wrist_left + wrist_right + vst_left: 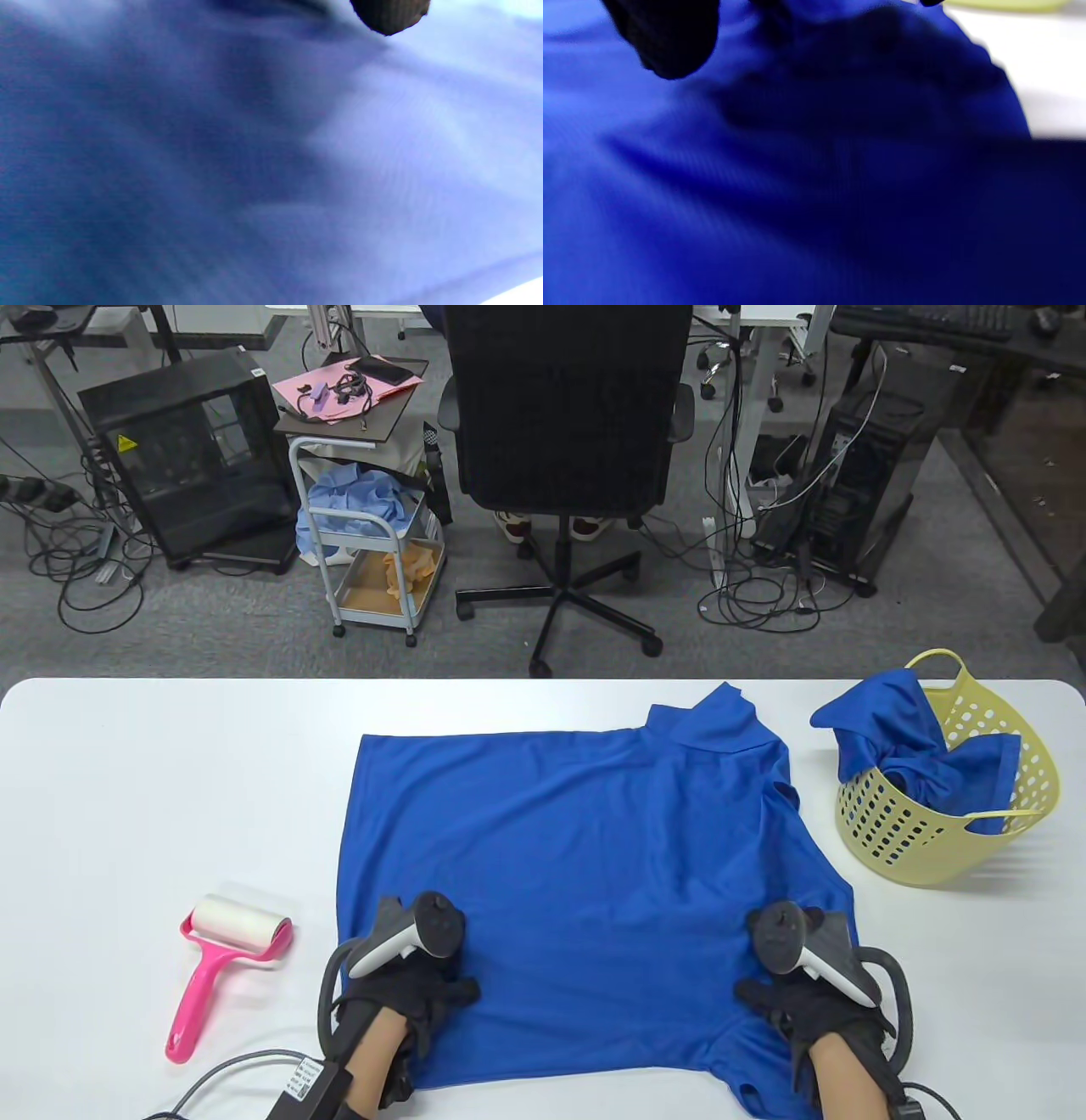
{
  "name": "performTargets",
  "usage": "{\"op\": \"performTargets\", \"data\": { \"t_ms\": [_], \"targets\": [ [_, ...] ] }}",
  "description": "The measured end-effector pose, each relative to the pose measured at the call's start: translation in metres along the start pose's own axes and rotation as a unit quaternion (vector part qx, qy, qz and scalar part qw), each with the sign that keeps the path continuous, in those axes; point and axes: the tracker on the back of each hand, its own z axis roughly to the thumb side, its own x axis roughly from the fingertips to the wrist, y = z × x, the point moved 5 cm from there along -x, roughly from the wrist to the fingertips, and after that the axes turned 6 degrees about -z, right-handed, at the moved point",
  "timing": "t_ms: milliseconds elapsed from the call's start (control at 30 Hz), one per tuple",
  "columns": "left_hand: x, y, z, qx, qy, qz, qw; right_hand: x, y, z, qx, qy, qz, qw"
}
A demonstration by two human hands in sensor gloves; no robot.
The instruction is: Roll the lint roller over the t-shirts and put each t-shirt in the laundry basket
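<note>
You have two blue t-shirts here: one t-shirt lies spread over the middle of the white worktop, and a second t-shirt is bunched inside the one yellow laundry basket at the right edge of the frame. One pink lint roller lies on the bare worktop at lower left, just beside the spread shirt and apart from your hands. Your left hand rests on the shirt's lower left part and your right hand on its lower right; whether either grip is pinching the cloth or only pressing on it you cannot tell, since both wrist views are blurred blue fabric with a dark fingertip at the top. Beyond the worktop, grey carpet carries one black office chair, one white trolley, two computer towers and loose cables.
</note>
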Motion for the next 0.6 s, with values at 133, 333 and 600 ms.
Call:
{"op": "performTargets", "data": {
  "t_ms": [133,333,600],
  "targets": [
    [0.044,-0.050,-0.026,0.059,-0.009,0.129,0.990,-0.003,-0.018,-0.010,-0.047,-0.008,0.046,0.998],
    [0.115,-0.083,-0.123,0.078,-0.196,0.204,0.956,-0.003,-0.021,-0.012,-0.052,-0.008,0.043,0.998],
    [0.121,-0.015,-0.226,0.210,-0.343,0.157,0.902,-0.004,-0.022,-0.013,-0.061,-0.008,0.053,0.997]
  ]
}}
